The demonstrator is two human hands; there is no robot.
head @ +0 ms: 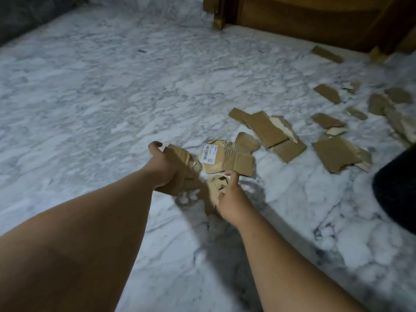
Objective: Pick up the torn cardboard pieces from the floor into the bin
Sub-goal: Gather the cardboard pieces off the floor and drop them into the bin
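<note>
Just then, L hand (161, 167) gripped a cardboard stack (181, 159), fingers curled round. R hand (231, 200) pinched a torn piece (215, 184) mid-floor (90, 91); other scraps (270, 131) lay rightward.

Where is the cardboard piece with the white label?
Head view, centre: the labelled piece lies on the marble floor, just beyond the right hand.

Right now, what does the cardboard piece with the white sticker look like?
The stickered piece is flat brown cardboard with ragged torn edges. Its white sticker carries a barcode and blue print too small to read. It lies on the marble floor, another torn piece overlapping its right side. The right hand, holding a scrap, is close to its lower edge; touch unclear.
</note>
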